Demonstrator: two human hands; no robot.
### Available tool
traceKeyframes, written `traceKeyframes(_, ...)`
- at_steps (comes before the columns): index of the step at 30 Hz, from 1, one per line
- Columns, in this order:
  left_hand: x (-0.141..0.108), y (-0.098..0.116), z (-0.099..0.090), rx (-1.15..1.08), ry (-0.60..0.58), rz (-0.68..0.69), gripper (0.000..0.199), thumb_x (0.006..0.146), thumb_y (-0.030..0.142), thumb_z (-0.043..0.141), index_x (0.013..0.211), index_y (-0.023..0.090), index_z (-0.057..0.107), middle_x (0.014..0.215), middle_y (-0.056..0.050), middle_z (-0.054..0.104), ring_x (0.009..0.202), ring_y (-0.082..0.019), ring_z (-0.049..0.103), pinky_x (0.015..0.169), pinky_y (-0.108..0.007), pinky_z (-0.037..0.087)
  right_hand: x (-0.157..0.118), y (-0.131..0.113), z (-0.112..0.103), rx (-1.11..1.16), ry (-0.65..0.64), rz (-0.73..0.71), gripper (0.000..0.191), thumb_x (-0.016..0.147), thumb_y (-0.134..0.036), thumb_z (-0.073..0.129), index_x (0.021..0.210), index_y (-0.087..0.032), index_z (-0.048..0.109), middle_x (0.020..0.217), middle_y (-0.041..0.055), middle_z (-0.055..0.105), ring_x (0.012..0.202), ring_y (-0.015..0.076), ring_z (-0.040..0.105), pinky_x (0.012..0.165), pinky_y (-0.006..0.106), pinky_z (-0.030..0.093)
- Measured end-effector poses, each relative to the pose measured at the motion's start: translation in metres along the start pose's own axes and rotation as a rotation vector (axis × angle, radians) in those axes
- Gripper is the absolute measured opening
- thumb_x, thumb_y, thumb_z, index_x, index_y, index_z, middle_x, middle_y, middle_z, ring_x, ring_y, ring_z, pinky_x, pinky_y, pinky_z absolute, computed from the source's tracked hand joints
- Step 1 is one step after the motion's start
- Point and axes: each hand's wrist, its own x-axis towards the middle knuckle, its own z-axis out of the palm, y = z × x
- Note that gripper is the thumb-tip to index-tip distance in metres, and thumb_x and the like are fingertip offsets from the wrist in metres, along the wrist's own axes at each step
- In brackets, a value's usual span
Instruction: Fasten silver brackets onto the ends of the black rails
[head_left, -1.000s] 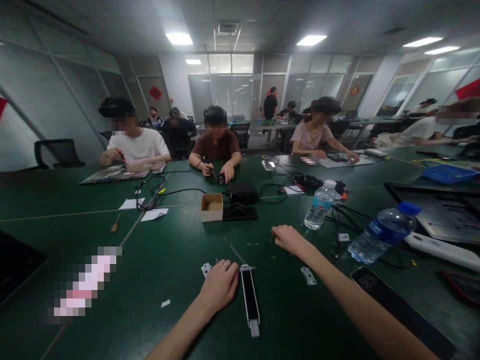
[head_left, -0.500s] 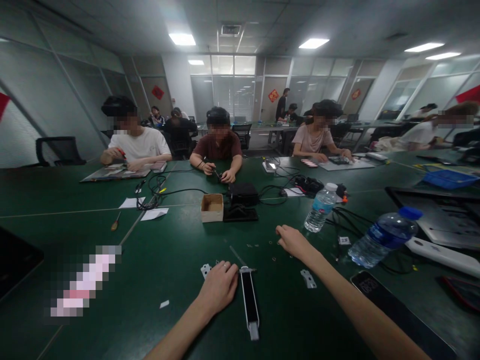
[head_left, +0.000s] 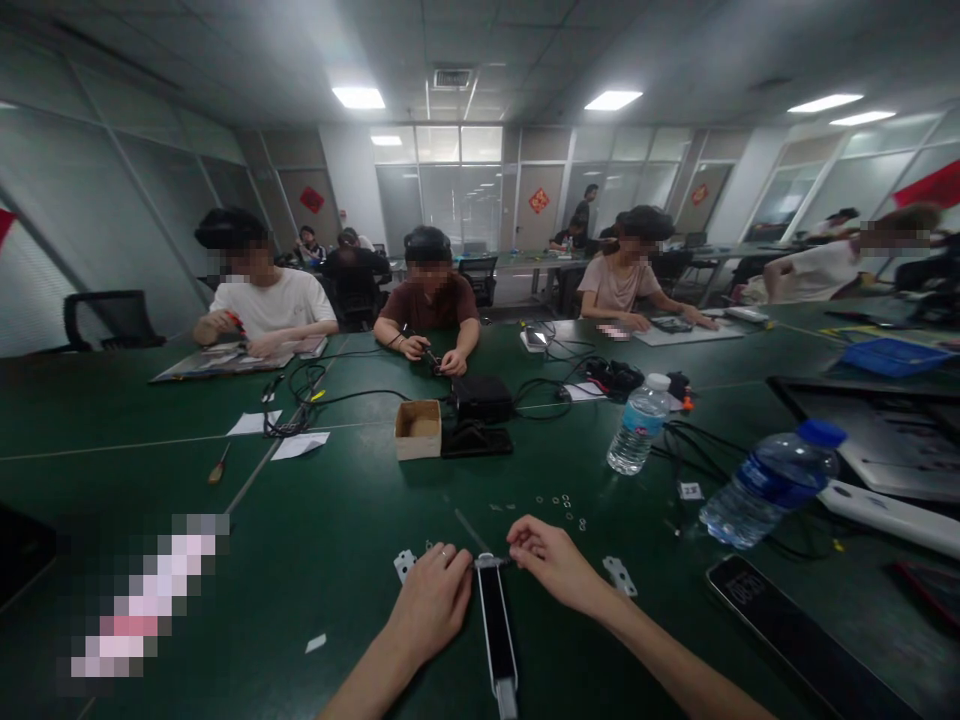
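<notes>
A long, narrow white-framed device with a black panel lies lengthwise on the green table before me. A thin crosspiece sits at its far end. My left hand is closed at the left of that end, its fingers on the crosspiece. Beside the crosspiece's right end is my right hand, thumb and fingertips pinched together; anything between them is too small to make out. Several small rings lie beyond my right hand. Two pale plates with holes flank my hands, a left plate and a right plate.
A small open cardboard box stands ahead, beside a black case. To the right are a water bottle, a blue-capped bottle and a phone. A screwdriver lies left. Co-workers sit across the table.
My right hand has come back from the small rings, moving left and nearer to the device's far end. My left hand stays at the device. The camera view has shifted slightly.
</notes>
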Motion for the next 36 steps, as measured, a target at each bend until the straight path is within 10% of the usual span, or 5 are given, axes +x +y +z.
traceKeyframes(36,0.001,0.001,-0.002,-0.025,-0.024,-0.010,0.021,0.096,0.016,0.036,0.099,0.020,0.056,0.093,-0.006,0.059,0.087,-0.022,0.055,0.084,-0.036,0.044,-0.008,0.003,0.001,-0.132,0.056,-0.051,0.011,0.085,-0.022,0.061,0.091,-0.019,0.070,0.091,0.0018,0.071,0.086,0.0167,0.066,0.079,0.029,0.054)
